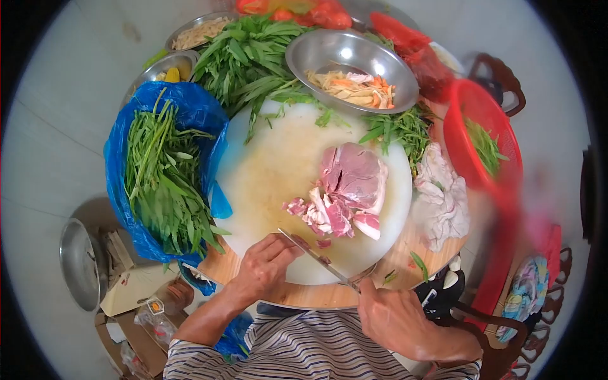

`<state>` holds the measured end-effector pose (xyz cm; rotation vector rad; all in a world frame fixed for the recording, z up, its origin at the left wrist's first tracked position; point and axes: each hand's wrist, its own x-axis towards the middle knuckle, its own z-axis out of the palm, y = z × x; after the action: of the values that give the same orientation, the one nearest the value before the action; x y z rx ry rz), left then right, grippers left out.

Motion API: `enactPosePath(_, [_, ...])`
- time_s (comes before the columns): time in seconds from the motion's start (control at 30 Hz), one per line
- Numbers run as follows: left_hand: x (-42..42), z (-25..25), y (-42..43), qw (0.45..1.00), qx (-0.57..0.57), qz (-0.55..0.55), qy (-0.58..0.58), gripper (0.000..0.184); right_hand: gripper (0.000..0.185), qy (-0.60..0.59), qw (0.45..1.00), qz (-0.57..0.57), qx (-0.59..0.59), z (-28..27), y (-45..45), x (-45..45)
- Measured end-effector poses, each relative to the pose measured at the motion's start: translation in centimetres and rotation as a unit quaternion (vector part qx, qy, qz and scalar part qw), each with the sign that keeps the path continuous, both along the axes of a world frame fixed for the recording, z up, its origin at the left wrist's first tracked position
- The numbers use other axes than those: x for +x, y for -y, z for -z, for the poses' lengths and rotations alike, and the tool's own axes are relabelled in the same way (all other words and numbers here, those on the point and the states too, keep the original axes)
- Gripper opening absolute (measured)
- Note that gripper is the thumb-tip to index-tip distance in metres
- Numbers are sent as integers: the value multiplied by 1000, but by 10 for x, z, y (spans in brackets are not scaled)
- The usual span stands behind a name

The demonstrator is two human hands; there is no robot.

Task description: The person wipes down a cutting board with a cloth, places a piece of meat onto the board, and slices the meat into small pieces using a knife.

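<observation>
My right hand is closed around the handle of a knife, whose blade slants up and left over the near part of a round white cutting board. Beside the blade's tip end, my left hand rests at the board's near edge with fingers curled together; what they hold, if anything, is hidden. Small dark pink bits of meat lie just beyond the blade. Farther up the board sits a large chunk of raw meat, with cut pink-and-white pieces in front of it.
Leafy greens fill a blue plastic bag at left, and more greens lie behind the board. A steel bowl of shredded food overlaps the far edge. A red basket and a crumpled pale cloth or bag are at right.
</observation>
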<state>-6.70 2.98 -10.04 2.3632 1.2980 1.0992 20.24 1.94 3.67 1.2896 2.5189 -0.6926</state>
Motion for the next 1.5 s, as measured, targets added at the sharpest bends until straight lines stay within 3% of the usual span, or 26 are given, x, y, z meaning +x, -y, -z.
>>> enactPosePath(0.2, [-2, -3, -1, 1000, -18, 10, -14, 42, 17, -73, 997, 13, -12, 27, -32, -46])
enactPosePath(0.3, [-3, -2, 2, 999, -38, 10, -9, 41, 16, -132, 990, 0, 38, 37, -47, -67])
enactPosePath(0.5, [-2, 0, 2, 1000, 11, -10, -6, 37, 20, -84, 996, 32, -20, 25, -26, -16])
enactPosePath(0.6, [-4, 5, 0, 1000, 28, 3, -1, 34, 18, -70, 996, 59, 19, 21, -13, -4])
enactPosePath(0.7, [-5, 7, 1, 998, 5, -7, 66, 32, 16, -109, 991, 79, 16, 22, -14, -8])
enactPosePath(0.9, [-6, 5, 7, 996, 2, -26, 88, 34, 14, -129, 991, 36, 15, 30, -14, -21])
enactPosePath(1.43, [-7, 1, 5, 1000, -8, 0, -4, 38, 22, -58, 997, 25, -48, 14, -18, -17])
enactPosePath(1.5, [-7, -3, 2, 1000, -20, 8, -3, 38, 22, -139, 989, 12, -46, 38, -33, -33])
